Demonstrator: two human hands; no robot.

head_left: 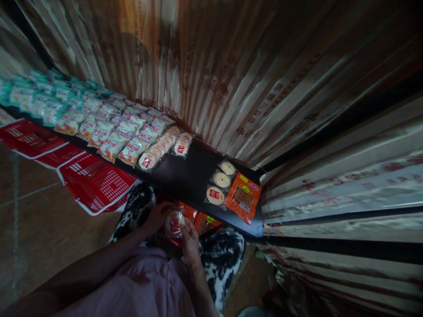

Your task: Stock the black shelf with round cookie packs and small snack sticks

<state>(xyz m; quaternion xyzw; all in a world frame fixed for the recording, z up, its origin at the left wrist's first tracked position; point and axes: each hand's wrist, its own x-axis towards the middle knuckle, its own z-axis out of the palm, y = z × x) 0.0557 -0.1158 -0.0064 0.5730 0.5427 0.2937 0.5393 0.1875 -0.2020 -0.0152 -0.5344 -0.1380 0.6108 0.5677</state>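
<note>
One clear-wrapped round packet is sitting between the right hand, which is pinching its edge, and the left hand, which is touching its other side, that hand's grip being too dim to tell. Just beyond the right hand, orange packets are lying near a black shelf, which is bearing three wrapped rounds and an orange bag farther right.

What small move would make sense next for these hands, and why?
Perhaps laying the round packet on the bare stretch of the black shelf: the right hand pinches it, the left hand is close beside it, and similar packets already lie on both sides of that gap.
</note>
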